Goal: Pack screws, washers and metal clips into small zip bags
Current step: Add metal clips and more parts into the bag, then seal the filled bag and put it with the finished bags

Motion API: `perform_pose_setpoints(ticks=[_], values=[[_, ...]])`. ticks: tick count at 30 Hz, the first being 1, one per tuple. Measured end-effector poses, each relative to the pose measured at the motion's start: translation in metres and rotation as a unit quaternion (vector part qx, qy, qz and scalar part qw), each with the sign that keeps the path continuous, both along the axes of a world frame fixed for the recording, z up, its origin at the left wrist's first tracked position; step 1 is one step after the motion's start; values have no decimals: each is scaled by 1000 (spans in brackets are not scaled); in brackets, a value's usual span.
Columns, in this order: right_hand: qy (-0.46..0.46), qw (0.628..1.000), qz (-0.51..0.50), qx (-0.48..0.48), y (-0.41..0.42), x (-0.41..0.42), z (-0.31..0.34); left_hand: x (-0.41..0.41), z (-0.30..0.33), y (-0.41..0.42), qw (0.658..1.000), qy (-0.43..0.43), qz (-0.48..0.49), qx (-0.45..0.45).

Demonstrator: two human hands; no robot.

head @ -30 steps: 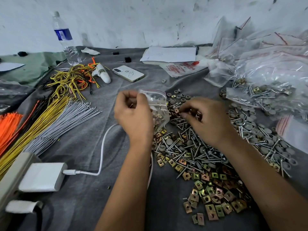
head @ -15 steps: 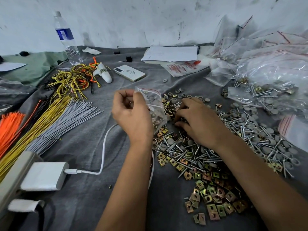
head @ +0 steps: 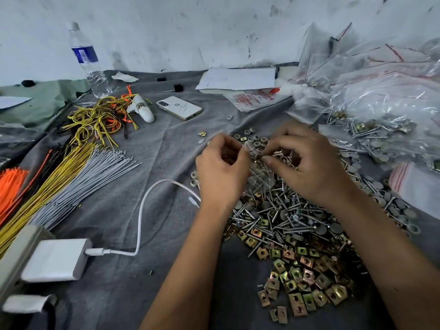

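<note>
Small zip bag [head: 258, 170] held up betw both hands, over far edge of screw pile [head: 285, 217]; bag hangs down-right, mouth up top.

L hand [head: 222, 172] fingers curled, pinching bag's left edge.

R hand [head: 309, 167] just right of bag, fingertips pinched on sth small at mouth — looks like clip, can't be sure. R hand nearer to drop it in.

Metal clips [head: 304, 282] heaped nearest me.

Writing: red print on flat packet [head: 254, 98], unreadable. Bottle [head: 87, 60] label blue, no text legible.

L hand [head: 222, 167] grips small clear zip bag [head: 258, 173] over screw pile [head: 283, 217]; R hand [head: 309, 163] pinches a small metal piece at bag mouth. Brass clips [head: 304, 279] near, phone [head: 179, 107] + water bottle [head: 87, 60] behind.
</note>
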State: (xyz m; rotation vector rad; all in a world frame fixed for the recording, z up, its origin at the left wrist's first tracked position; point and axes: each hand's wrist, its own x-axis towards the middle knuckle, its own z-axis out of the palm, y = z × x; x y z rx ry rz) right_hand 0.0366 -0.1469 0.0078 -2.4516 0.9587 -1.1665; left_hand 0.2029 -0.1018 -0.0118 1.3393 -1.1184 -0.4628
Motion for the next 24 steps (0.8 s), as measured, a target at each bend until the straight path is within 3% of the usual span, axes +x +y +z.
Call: perform_pose_setpoints(ticks=[9, 14, 16, 19, 21, 24], values=[[-6, 998, 48, 33, -2, -2, -4, -1, 3, 3, 999, 38, 6, 2], [58, 996, 58, 43, 0, 0, -4, 2, 6, 3, 995, 100, 19, -18], [11, 998, 44, 49, -2, -2, -3, 4, 7, 3, 992, 116, 29, -34], [-122, 985, 63, 108, -3, -9, 0, 10, 6, 3, 996, 48, 65, -22], [-208, 963, 101, 137, -3, -12, 4, 11, 6, 3, 999, 40, 15, 25], [-322, 920, 130, 179, -3, -14, 10, 6, 4, 4, 986, 57, -134, 77]])
